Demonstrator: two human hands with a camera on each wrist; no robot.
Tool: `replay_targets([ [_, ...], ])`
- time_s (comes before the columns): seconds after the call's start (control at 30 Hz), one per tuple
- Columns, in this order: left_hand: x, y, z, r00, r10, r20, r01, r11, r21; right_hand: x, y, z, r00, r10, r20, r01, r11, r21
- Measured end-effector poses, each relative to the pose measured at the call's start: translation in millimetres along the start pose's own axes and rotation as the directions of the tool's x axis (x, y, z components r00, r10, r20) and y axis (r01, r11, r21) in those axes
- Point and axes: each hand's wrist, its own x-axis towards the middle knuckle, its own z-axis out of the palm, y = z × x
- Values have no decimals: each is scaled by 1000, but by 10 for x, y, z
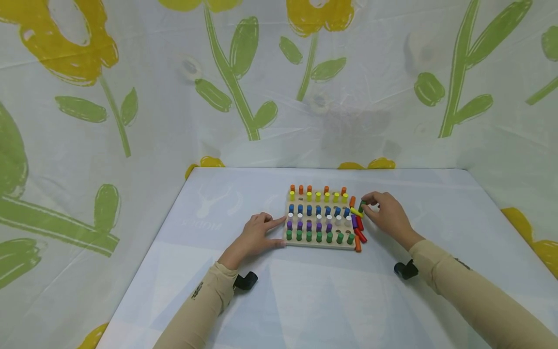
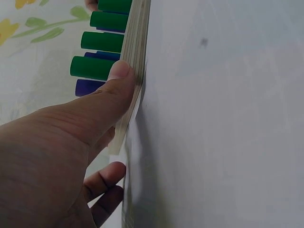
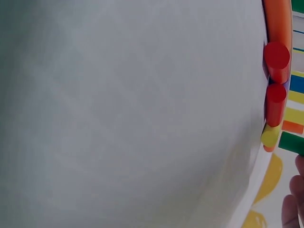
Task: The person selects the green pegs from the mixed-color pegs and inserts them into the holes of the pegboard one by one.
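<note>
A wooden pegboard (image 1: 320,246) lies on the table, bearing rows of orange, yellow, blue, white, purple and green pegs. At its near left corner is my left hand (image 1: 256,236), index finger stretched to the left side and thumb against the front edge. The left wrist view shows that thumb touching the layered wood beside the green pegs (image 2: 97,66). My right hand (image 1: 389,214) pinches a green peg (image 1: 362,206) between thumb and fingertips, just off the board's right side. In the right wrist view this green peg (image 3: 290,142) juts from the fingertips, close to a yellow peg (image 3: 270,136).
Loose pegs lie along the board's right edge: red pegs (image 1: 360,235), a purple peg (image 1: 354,221), a yellow peg (image 1: 356,212) and orange pegs (image 1: 358,244). A white flower-printed curtain (image 1: 270,150) hangs round the table (image 1: 305,300).
</note>
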Motion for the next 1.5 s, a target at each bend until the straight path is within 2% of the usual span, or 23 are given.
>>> replay_targets([
  [0.27, -6, 7, -3, 1000, -1, 0, 1, 1000, -6, -41, -12, 6, 1000, -17, 2, 17, 1000, 18],
  [0.6, -4, 4, -3, 1000, 3, -2, -3, 1000, -5, -91, -36, 46, 996, -83, -19, 84, 996, 26],
  [0.87, -7, 8, -5, 1000, 0, 3, 0, 1000, -4, -145, -52, 46, 996, -83, -11, 83, 996, 30],
  [1.5, -7, 5, -3, 1000, -4, 4, 4, 1000, -5, -272, -139, 43, 985, -165, -51, 168, 984, 59],
])
